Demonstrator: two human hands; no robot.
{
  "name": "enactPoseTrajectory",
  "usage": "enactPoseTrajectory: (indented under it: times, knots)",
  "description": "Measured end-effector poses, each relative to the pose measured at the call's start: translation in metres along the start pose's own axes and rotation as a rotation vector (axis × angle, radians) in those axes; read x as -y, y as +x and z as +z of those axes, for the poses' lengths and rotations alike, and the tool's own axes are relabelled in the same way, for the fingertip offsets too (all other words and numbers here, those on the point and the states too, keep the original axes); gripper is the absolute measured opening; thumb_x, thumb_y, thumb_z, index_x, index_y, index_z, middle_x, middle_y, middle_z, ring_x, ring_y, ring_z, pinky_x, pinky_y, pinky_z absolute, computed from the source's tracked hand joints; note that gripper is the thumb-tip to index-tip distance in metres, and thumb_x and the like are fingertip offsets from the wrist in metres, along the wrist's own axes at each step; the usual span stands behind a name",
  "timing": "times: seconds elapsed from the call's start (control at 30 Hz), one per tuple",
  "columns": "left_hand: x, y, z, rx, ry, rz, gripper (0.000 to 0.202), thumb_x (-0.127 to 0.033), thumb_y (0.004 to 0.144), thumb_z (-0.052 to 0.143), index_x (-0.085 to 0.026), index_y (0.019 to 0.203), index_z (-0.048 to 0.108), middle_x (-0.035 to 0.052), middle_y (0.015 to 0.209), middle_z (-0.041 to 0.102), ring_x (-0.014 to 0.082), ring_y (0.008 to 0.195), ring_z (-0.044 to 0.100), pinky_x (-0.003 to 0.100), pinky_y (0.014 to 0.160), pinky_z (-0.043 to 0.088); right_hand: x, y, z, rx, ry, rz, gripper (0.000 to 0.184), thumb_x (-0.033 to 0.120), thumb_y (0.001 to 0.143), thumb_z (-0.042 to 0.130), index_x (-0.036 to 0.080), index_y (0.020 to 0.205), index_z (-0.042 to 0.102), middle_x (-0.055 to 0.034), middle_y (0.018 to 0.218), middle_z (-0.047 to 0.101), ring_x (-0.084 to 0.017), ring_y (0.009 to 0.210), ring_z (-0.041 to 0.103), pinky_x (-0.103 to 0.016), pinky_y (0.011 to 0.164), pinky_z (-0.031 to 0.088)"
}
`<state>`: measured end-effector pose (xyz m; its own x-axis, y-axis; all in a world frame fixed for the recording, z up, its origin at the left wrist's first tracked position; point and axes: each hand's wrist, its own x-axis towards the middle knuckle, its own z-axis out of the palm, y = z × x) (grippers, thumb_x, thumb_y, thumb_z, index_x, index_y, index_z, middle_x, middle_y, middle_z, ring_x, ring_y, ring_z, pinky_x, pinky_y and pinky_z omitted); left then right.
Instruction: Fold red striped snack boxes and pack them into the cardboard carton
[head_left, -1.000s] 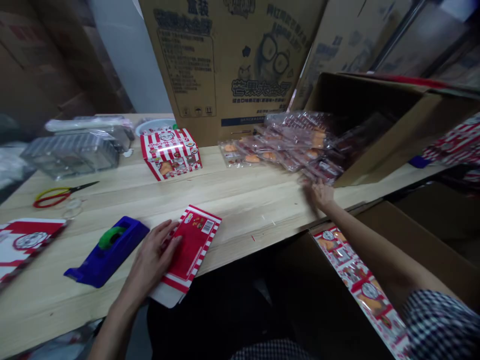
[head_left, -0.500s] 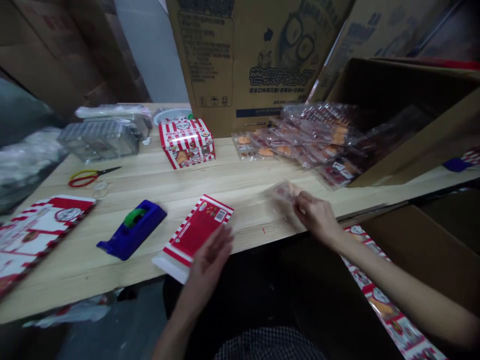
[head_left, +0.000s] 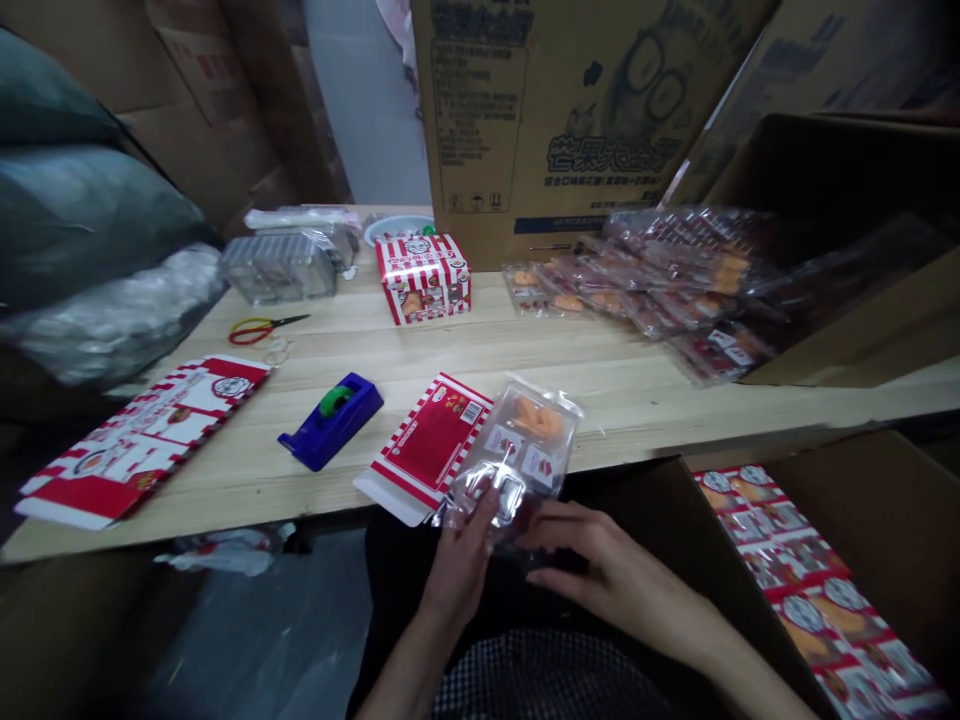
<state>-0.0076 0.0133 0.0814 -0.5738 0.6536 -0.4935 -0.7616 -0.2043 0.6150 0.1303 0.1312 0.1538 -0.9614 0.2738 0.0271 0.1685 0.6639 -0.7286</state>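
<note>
A clear plastic packet point(head_left: 517, 440) with orange pieces and small printed sachets is held above the table's front edge. My left hand point(head_left: 461, 565) is closed on its lower left side, thumb on top. My right hand point(head_left: 592, 560) has its bent fingers at the packet's lower right edge, gripping it; the fingertips are partly hidden. Just left of the packet, partly beneath it, lies a flat red-and-white striped carton point(head_left: 439, 440) with its white flap toward me. A blue tape dispenser point(head_left: 330, 420) with green tape stands further left.
Similar packets point(head_left: 645, 275) are heaped beside an open cardboard box point(head_left: 847, 350) at right. A formed striped box point(head_left: 424, 280), clear plastic trays point(head_left: 277, 268), scissors point(head_left: 262, 328) and another flat carton point(head_left: 150, 440) sit on the table. Printed cartons point(head_left: 810, 590) fill a lower box at right.
My right hand has brought the packet left and toward me. My left hand has moved from the flat carton onto the packet. The view has turned left.
</note>
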Motion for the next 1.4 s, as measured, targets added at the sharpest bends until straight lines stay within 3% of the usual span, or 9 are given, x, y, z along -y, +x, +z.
enactPoseTrajectory:
  times: [0.13, 0.3, 0.4, 0.53, 0.67, 0.8, 0.93, 1.1, 1.4]
  knots:
    - [-0.029, -0.020, -0.016, 0.004, -0.002, 0.050, 0.053, -0.032, 0.077, 0.081, -0.018, 0.125, 0.063, 0.0134, 0.124, 0.070, 0.0302, 0.112, 0.069, 0.039, 0.092, 0.058, 0.008, 0.016, -0.029, 0.000, -0.041, -0.093, 0.043, 0.025, 0.093, 0.066, 0.033, 0.134, 0.058, -0.0045, 0.135, 0.063, -0.023, 0.126, 0.059, -0.043, 0.103, 0.052]
    - [-0.063, -0.050, -0.053, -0.058, -0.013, -0.107, 0.051, -0.039, 0.076, 0.081, -0.017, 0.120, 0.067, 0.0161, 0.127, 0.069, 0.0371, 0.118, 0.065, 0.048, 0.095, 0.057, 0.011, 0.053, -0.023, -0.030, -0.438, -0.385, 0.062, 0.005, 0.096, 0.048, 0.033, 0.151, 0.040, -0.0060, 0.156, 0.045, -0.031, 0.150, 0.029, -0.070, 0.120, 0.006]
    - [-0.084, -0.073, -0.089, -0.040, 0.169, -0.018, 0.073, -0.067, 0.078, 0.067, -0.022, 0.136, 0.059, 0.0160, 0.148, 0.053, 0.0400, 0.137, 0.049, 0.056, 0.106, 0.047, 0.016, 0.057, -0.017, 0.078, -0.343, -0.454, 0.043, 0.012, 0.100, 0.048, 0.028, 0.140, 0.052, -0.0054, 0.132, 0.067, -0.023, 0.128, 0.059, -0.058, 0.122, 0.024]
    - [-0.108, -0.102, -0.117, -0.120, 0.767, 0.554, 0.128, -0.070, 0.044, 0.086, -0.035, 0.155, 0.033, 0.0076, 0.165, 0.028, 0.0410, 0.151, 0.023, 0.055, 0.120, 0.028, 0.024, 0.061, -0.007, 0.099, -0.197, -0.313, 0.026, 0.025, 0.099, 0.056, 0.026, 0.122, 0.066, -0.0064, 0.118, 0.072, -0.024, 0.116, 0.065, -0.045, 0.100, 0.053]
    - [-0.113, -0.113, -0.112, 0.082, 1.113, 0.300, 0.053, -0.045, 0.077, 0.078, -0.030, 0.127, 0.069, 0.0072, 0.126, 0.071, 0.0305, 0.112, 0.067, 0.040, 0.098, 0.053, 0.034, 0.089, 0.014, 0.451, 0.096, -0.258, 0.019, 0.027, 0.098, 0.059, 0.026, 0.111, 0.072, -0.0028, 0.098, 0.076, -0.017, 0.088, 0.071, -0.032, 0.080, 0.058]
    - [-0.116, -0.114, -0.120, -0.217, 0.844, 0.242, 0.033, -0.043, 0.083, 0.071, -0.019, 0.105, 0.073, 0.0064, 0.089, 0.076, 0.0218, 0.077, 0.072, 0.026, 0.062, 0.057, 0.025, 0.134, 0.015, 0.497, 0.194, -0.302, 0.059, 0.036, 0.087, 0.074, 0.032, 0.142, 0.052, -0.0056, 0.141, 0.060, -0.024, 0.126, 0.058, -0.041, 0.104, 0.050]
    - [-0.126, -0.123, -0.145, -0.536, 0.395, 0.235, 0.053, -0.037, 0.070, 0.085, -0.019, 0.115, 0.065, 0.0064, 0.086, 0.076, 0.0206, 0.067, 0.072, 0.025, 0.053, 0.057, 0.004, 0.190, 0.016, 0.470, -0.310, -0.379, 0.113, 0.027, 0.067, 0.088, 0.034, 0.158, 0.023, -0.0080, 0.167, 0.019, -0.038, 0.153, 0.009, -0.063, 0.121, 0.005]
    - [-0.138, -0.114, -0.172, -0.545, 0.113, 0.193, 0.059, -0.018, 0.067, 0.085, -0.014, 0.121, 0.062, 0.0058, 0.076, 0.075, 0.0163, 0.062, 0.071, 0.024, 0.060, 0.059, -0.011, 0.243, 0.056, 0.731, -0.724, -0.433, 0.136, 0.028, 0.049, 0.092, 0.024, 0.161, 0.015, -0.0168, 0.168, 0.005, -0.048, 0.150, -0.009, -0.074, 0.110, -0.015]
    - [-0.163, -0.067, -0.194, -0.373, 0.191, 0.033, 0.058, -0.023, 0.069, 0.086, -0.016, 0.120, 0.061, 0.0049, 0.080, 0.074, 0.0155, 0.056, 0.068, 0.022, 0.048, 0.054, -0.036, 0.232, 0.058, 0.738, -0.495, -0.375, 0.124, 0.031, 0.050, 0.084, 0.022, 0.158, 0.025, -0.0225, 0.156, 0.032, -0.044, 0.148, 0.022, -0.067, 0.116, -0.005]
